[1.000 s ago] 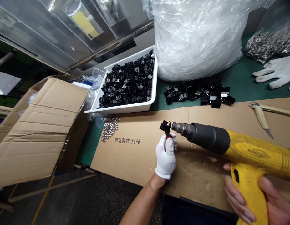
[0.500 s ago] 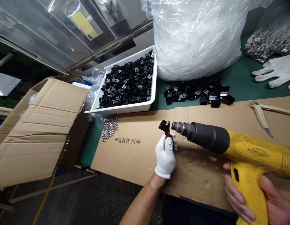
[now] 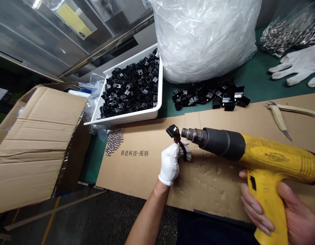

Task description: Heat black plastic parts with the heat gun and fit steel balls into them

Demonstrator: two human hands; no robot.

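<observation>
Being light and stiff, a small black plastic block (image 3: 172, 130) is best handled by the red-handled pliers (image 3: 179, 149) clamping it at frame centre, these closed within the gloved left hand (image 3: 169, 164); a yellow heat gun (image 3: 272, 160), nozzle just beside the block, is gripped by the bare right hand (image 3: 292, 211).

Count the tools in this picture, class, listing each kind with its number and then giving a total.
Heat gun: 1
Red-handled pliers: 1
Beige-handled pliers: 1
Total: 3
</observation>
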